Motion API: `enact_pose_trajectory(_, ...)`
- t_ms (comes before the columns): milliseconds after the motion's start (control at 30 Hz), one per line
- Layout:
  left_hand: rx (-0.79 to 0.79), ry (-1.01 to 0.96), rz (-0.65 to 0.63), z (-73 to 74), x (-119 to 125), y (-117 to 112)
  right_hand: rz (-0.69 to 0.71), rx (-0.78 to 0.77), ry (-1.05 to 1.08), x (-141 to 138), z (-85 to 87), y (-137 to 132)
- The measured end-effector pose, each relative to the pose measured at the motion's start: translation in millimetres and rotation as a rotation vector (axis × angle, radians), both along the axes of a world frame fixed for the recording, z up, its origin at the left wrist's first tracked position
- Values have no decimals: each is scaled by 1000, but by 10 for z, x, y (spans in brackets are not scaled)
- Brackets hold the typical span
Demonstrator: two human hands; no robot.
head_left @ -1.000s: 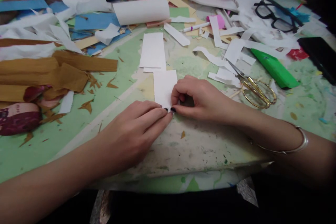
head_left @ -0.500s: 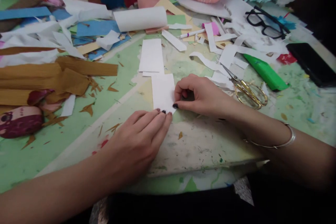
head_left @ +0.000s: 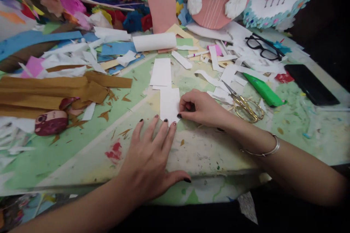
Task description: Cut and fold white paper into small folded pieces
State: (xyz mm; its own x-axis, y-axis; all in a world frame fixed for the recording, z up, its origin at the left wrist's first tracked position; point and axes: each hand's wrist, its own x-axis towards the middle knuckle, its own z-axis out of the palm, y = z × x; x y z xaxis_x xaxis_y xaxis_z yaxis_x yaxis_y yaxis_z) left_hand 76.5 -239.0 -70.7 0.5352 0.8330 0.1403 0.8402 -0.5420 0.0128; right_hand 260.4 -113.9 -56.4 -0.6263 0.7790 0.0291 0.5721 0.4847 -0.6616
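A white paper piece lies flat on the table, its top edge meeting a second white paper piece just beyond it. My left hand is open with fingers spread, the tips of some fingers resting on the near edge of the closer piece. Thumb and index finger of my right hand are pinched together at that piece's lower right edge; the other fingers curl inward. Right of this hand lie gold-handled scissors, blades pointing up and left, among curled white paper strips.
A white paper roll lies behind the pieces. Brown crepe paper and a maroon-and-pink rounded object are on the left. To the right are a green wrapped object, black glasses and a phone.
My left hand's fingers have spread apart and its thumb has swung out to the right. The right hand stays at the paper's edge. The view has tilted up, showing more of the table's back.
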Motion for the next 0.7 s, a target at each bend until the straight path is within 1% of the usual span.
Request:
enact_pose_trajectory(100, -37, 9, 67, 23, 16, -32, 1, 3, 12, 1, -8, -3)
enact_pose_trajectory(400, -39, 22, 138, 43, 65, -90, 52, 29, 27, 13, -23, 9)
enact_pose_trajectory(467, -27, 24, 153, 39, 82, -104, 62, 62, 19, 9, -25, 3)
enact_pose_trajectory(600, 26, 10, 154, 6, 98, -116, 53, 123, -13, -5, -28, -6)
enact_pose_trajectory(700, 65, -8, 131, -28, 94, -115, 34, 68, 4, -6, -33, 2)
